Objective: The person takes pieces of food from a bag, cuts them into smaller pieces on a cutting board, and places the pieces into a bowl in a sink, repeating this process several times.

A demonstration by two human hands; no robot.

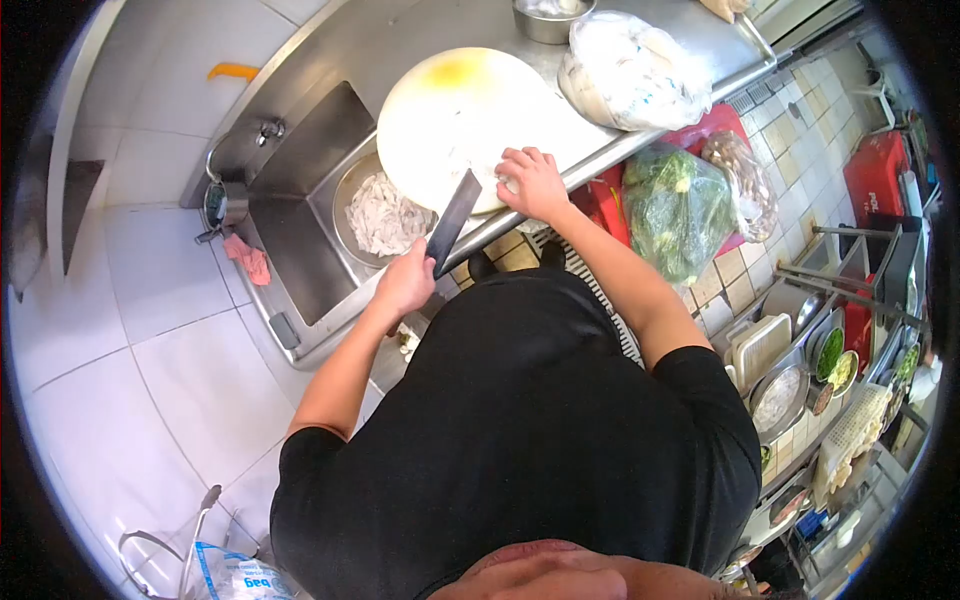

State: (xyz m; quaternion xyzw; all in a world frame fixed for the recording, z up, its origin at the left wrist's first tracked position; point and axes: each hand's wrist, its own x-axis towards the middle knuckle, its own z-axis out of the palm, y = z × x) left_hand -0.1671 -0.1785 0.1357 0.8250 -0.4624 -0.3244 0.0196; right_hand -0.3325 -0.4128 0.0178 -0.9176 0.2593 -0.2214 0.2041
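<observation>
My left hand (405, 281) is closed round the handle of a cleaver (456, 218), its dark blade pointing up over the near edge of a thick round white cutting board (430, 130). On the board's right edge, my right hand (536, 186) has its fingers curled down on a small whitish piece of food (508, 184), mostly hidden under the fingertips. To the left of the board, a round metal bowl (343, 222) holds a heap of pale, thin-cut strips (385, 218). Part of this bowl sits beneath the board's edge.
A steel sink (295, 262) lies left, with a pink cloth (247, 260) on its rim. Beyond the board are a filled clear plastic bag (640, 75) and a metal pot (550, 22). Bagged green vegetables (680, 215) stand low at right, near racks with food trays (780, 400).
</observation>
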